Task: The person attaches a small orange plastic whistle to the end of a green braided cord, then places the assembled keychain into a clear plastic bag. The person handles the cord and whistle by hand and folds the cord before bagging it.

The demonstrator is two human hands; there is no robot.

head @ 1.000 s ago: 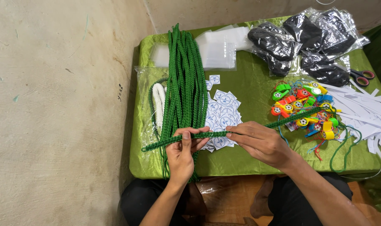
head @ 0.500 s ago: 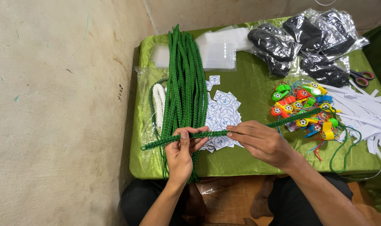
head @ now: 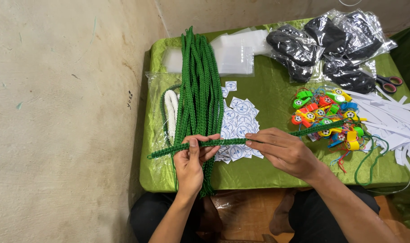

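Near table edge | left hand (head: pixel 190 158) and right hand (head: pixel 283 150) pinch one green braided cord (head: pixel 232 141) stretched level | green cord bundle (head: pixel 199 90) behind, untouched | pile of colourful plastic whistles (head: pixel 326 114) right, apart; no whistle attached yet

Left hand (head: pixel 190 163): mine, fingers upward, thumb and forefinger pinched together.
Right hand (head: pixel 283 149): mine, palm down, fingertips pinched, forearm angled in from lower right.
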